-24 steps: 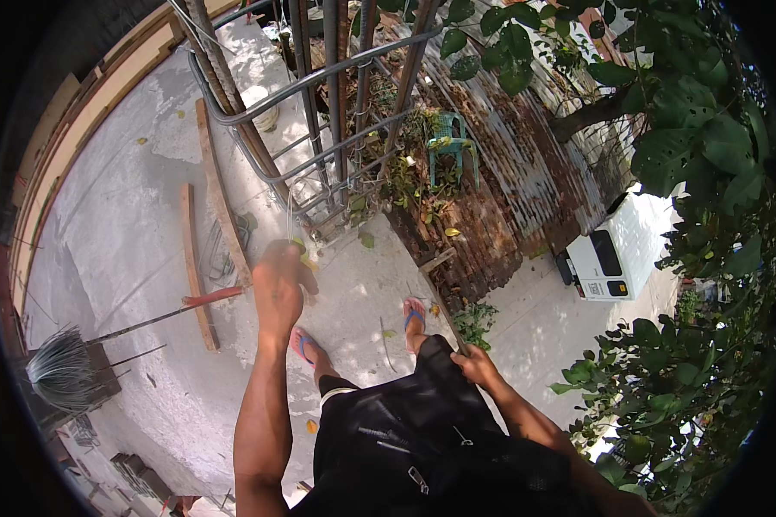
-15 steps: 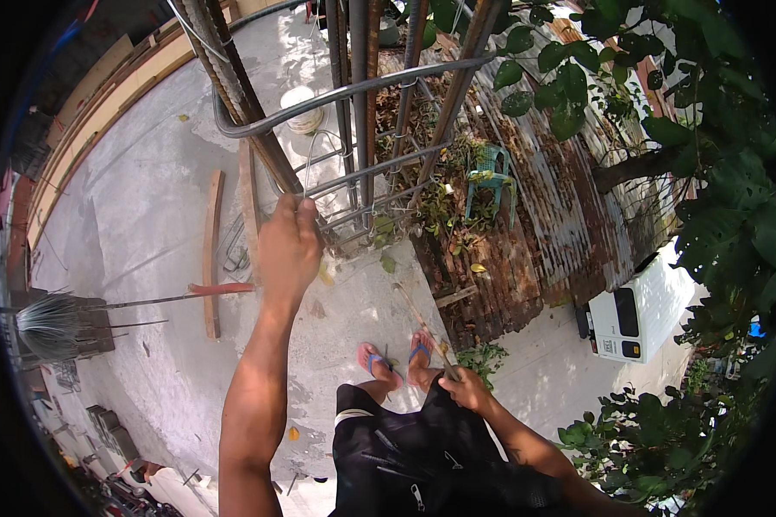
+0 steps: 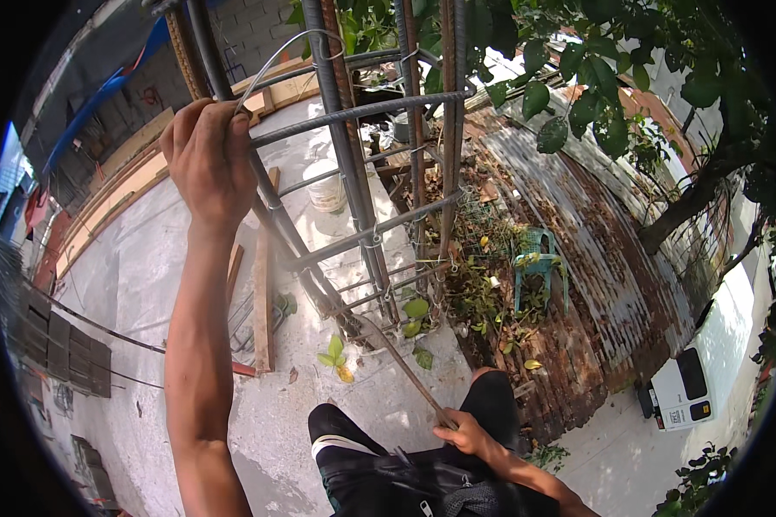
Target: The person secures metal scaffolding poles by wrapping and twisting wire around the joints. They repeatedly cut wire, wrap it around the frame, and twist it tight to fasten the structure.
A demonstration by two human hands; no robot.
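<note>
Grey thin wire (image 3: 272,65) at the upper left of the frame: lower end in the left hand (image 3: 209,164), free length arching up and over toward the upright bars (image 3: 351,164) of a steel rebar cage (image 3: 392,223). Left fingers pinched on the wire, thumb against the fingertips; the hand sits at the corner where the upper stirrup (image 3: 392,107) meets a corner bar. Cannot tell whether the wire passes around that bar; the fingers cover it.

Right hand (image 3: 467,433) low, in front of the black shorts (image 3: 494,405). Fingers closed around one end of a slender brown rod (image 3: 405,366), which slants up and left to near the cage's foot. Contact between rod tip and cage: cannot tell.

Cage stands upright, its bars leaning across the view. Through and behind it: white bucket (image 3: 323,188) on the concrete floor (image 3: 138,293). Left of the cage foot, a wooden plank (image 3: 265,323) lies on the floor, partly behind the cage. Green seedling (image 3: 332,351) just beside the base.

To the right: rusty corrugated sheets (image 3: 608,319), with a green plastic chair (image 3: 536,258) near their left edge. Beyond, a white vehicle (image 3: 681,396); leafy branches (image 3: 586,112) overhead.
</note>
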